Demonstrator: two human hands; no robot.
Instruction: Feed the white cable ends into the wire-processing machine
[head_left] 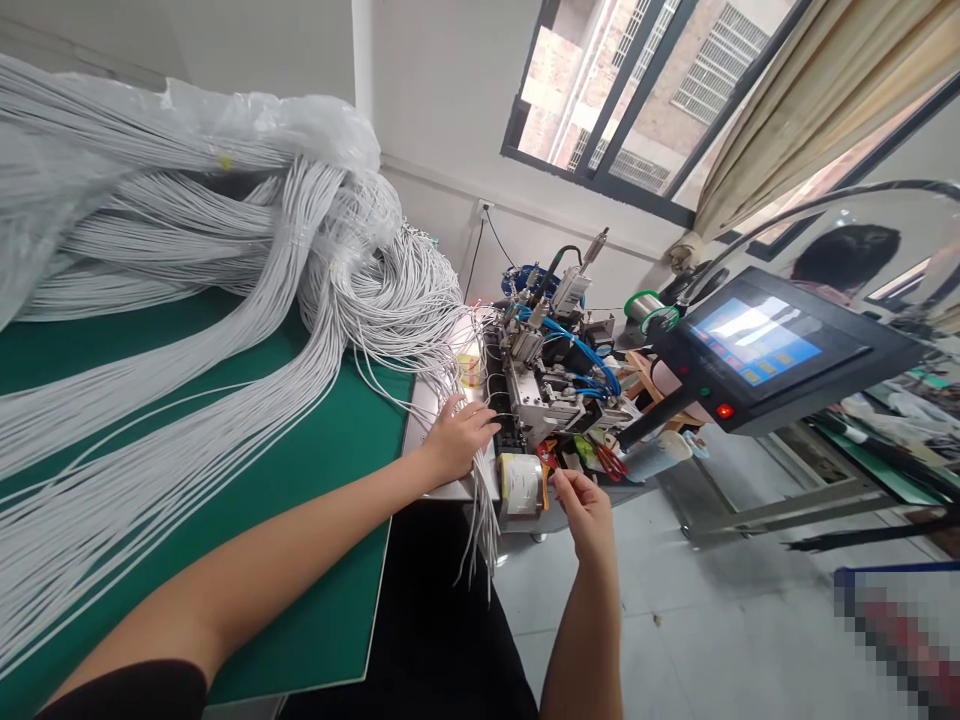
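Observation:
My left hand (456, 440) lies over a bundle of thin white cables (484, 515) at the front of a small bench machine (536, 370). Its fingers reach toward the machine's dark front strip, and its thumb stands apart from them. The cable ends hang down past the edge. Thumb and forefinger of my right hand (586, 508) are pinched together beside pliers with orange handles (547, 485). Whether they grip the handle or something thin is too small to tell. A large roll with a white label (521, 484) sits just left of the pliers.
Heaped white cables (300, 240), partly wrapped in plastic, cover much of the green tabletop (300, 520) at left. A control screen (757, 340) on an arm stands right of the machine. Behind it are a solder wire spool (649, 311) and a person's head (847, 258).

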